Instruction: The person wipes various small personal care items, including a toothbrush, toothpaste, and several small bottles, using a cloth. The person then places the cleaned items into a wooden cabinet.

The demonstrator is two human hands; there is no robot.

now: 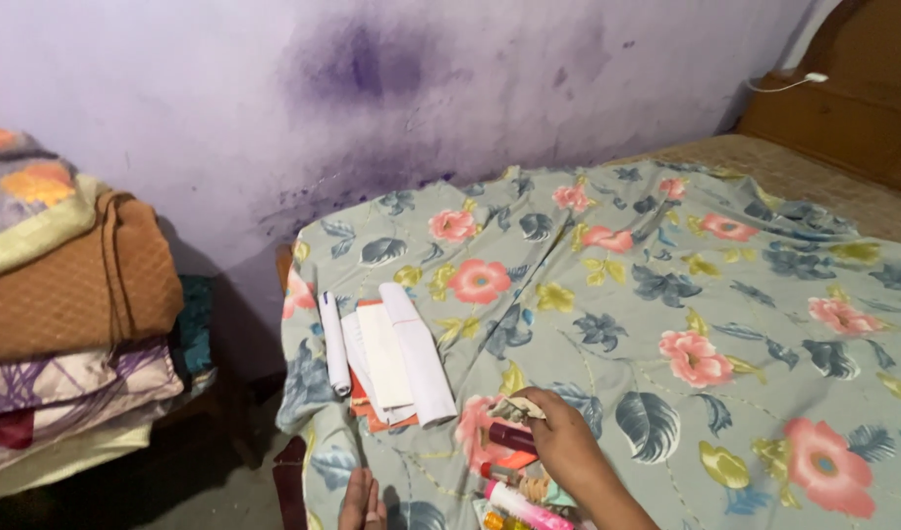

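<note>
My right hand rests on the flowered bed sheet near the bed's front edge, its fingers closed around a small dark red tube and a bit of crumpled pale paper. My left hand shows only partly at the bottom edge, lying on the sheet with nothing seen in it. Just below my right hand lie a pink and white tube and other small colourful items. Left of the hands sit white rolled papers, a slim white roll and an orange sheet.
A stack of folded blankets stands at the left, beside the bed. A stained purple wall runs behind. A wooden headboard with a white cable is at the top right. Bare brown mattress shows past the sheet.
</note>
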